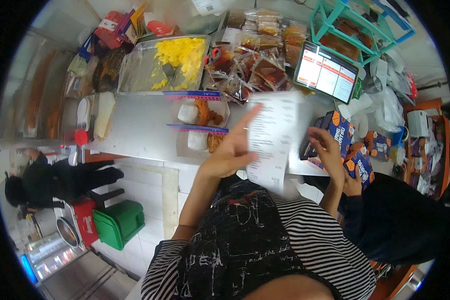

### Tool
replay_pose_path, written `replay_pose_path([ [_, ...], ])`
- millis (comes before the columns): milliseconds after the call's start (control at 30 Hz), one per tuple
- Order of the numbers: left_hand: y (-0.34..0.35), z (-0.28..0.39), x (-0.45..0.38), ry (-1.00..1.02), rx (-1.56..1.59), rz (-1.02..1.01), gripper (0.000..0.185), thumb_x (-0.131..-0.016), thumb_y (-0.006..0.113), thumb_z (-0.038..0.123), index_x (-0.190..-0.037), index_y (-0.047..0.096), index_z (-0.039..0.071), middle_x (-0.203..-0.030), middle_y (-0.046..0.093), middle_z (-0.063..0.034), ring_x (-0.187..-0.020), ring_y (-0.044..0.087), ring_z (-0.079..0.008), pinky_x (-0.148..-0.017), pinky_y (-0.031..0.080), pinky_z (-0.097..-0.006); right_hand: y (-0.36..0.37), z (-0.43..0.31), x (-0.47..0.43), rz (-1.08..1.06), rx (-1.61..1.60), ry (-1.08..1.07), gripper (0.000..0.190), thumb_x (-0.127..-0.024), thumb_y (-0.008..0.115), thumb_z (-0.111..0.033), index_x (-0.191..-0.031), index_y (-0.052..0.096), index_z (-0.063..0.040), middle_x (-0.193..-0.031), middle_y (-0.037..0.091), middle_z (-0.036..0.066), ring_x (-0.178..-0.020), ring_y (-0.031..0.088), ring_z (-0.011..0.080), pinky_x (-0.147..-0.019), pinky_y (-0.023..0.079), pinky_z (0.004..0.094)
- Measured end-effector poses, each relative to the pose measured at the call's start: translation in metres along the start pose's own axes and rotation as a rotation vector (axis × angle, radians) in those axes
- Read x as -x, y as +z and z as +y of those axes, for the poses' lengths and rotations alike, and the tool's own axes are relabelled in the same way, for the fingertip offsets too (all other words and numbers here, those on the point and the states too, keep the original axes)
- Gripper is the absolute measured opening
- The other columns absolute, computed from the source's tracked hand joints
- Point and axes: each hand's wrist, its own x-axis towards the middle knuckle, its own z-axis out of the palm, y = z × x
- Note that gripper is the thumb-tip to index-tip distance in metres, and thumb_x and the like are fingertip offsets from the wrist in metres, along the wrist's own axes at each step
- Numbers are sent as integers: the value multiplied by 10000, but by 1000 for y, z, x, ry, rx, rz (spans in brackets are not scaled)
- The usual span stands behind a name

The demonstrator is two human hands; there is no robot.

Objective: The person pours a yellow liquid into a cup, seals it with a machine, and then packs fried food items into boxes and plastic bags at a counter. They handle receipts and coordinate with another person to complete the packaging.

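Note:
My left hand point(228, 150) holds a long printed paper slip point(272, 138), blurred by motion, above the counter's front edge. To its left, two open paper food boxes stand one behind the other. In the rear box are a white rice block point(188, 111) and fried chicken point(204, 112). The front box has another rice block point(197, 140) and a breaded piece point(214, 142), partly hidden by my left wrist. My right hand point(325, 148) is beside the closed navy-and-orange printed boxes point(339, 131), fingers apart and slightly bent; I cannot tell whether it touches them.
A metal tray point(135, 75) holds scrambled egg point(182, 56). Sauce packets point(268, 71), red-handled scissors point(212, 57) and a lit tablet point(325, 72) crowd the back. At right, a co-worker's hand point(353, 183) holds a printed box point(360, 161). A green bin point(120, 225) stands on the floor.

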Motion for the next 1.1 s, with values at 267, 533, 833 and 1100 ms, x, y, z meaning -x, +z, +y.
replay_pose_path([
  [267,-73,-188,-55,-262,-1515,197,907,-702,699,172,-1424,160,65,-1473,85,-199,-1374,73,-320,-1053,111,-569,-29,17,10,83,-50,4,227,-865,569,-94,-1082,587,-29,-979,619,57,-867,595,121,-751,464,244],
  [533,-124,-213,-46,-108,-1718,467,1149,-495,786,541,-1410,237,113,-1489,-13,-176,-1379,-11,-340,-968,-4,-697,14,49,6,-187,-101,-71,219,-827,584,-41,-1041,596,1,-944,635,96,-789,623,126,-672,496,238],
  [833,-119,-201,-47,-275,-1775,293,1374,-331,807,579,-1426,152,70,-1506,-13,-103,-1383,-52,-313,-947,-41,-719,104,150,-16,-136,161,-140,114,-767,595,14,-880,591,7,-804,587,119,-704,605,209,-647,484,281],
  [1100,-116,-196,-52,-402,-1776,253,1399,-321,815,561,-1437,112,94,-1513,-26,-58,-1379,-92,-308,-938,-63,-723,106,140,-26,-331,235,-149,70,-755,595,-22,-821,579,-6,-838,572,132,-757,598,269,-665,484,343],
])
